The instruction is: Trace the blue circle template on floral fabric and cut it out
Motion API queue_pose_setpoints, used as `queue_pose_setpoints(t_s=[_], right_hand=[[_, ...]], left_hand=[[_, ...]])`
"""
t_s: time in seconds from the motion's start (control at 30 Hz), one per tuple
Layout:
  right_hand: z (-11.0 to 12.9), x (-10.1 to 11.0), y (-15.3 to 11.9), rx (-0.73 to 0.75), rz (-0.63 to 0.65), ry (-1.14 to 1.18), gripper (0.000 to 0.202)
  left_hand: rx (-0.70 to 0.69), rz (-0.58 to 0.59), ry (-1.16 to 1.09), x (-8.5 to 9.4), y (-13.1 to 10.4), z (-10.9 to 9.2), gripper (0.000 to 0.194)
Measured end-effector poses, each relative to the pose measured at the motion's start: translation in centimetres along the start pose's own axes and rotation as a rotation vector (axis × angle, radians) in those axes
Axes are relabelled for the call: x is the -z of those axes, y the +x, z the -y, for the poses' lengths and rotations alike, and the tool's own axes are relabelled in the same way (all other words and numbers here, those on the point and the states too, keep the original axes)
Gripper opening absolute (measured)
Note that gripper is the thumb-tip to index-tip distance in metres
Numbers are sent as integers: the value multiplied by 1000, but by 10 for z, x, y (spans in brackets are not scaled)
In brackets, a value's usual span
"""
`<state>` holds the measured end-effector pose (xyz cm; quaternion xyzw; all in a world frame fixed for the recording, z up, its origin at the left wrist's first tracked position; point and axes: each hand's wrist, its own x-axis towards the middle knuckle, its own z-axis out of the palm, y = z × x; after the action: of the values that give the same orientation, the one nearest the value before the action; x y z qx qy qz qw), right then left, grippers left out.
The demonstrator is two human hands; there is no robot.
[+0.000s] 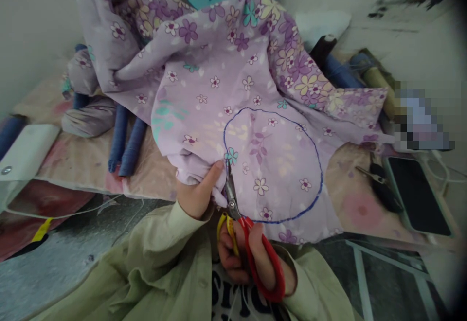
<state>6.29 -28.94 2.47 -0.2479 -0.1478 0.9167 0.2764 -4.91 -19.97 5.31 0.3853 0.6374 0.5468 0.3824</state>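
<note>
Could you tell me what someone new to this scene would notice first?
The lilac floral fabric heaped across the table's middle, with a blue circle drawn on it. At its near edge the right hand works red-handled scissors, blades at the circle's left side, while the left hand pinches the cloth beside them. Blue thread rolls lie to the left.

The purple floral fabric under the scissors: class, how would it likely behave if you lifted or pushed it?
The purple floral fabric is probably floppy: it lies in soft folds and bunches under the left hand. It is likely light, draping thinly. It may shift while the scissors cut, hence the pinning hand.
</note>
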Motion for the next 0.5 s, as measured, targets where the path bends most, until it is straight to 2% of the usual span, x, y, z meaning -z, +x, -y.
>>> queue_pose_setpoints(t_s=[0.2, 0.4, 0.5], right_hand=[[-2, -5, 6, 0, -46, -38, 58], [1, -12, 7, 44, -87, -100, 57], [-2, -11, 7, 80, -81, -139, 57]], left_hand=[[-60, -51, -39, -2, -1, -2, 22], [-41, -101, -47, -3, -5, 1, 21], [-33, -56, -31, -2, -2, -1, 22]])
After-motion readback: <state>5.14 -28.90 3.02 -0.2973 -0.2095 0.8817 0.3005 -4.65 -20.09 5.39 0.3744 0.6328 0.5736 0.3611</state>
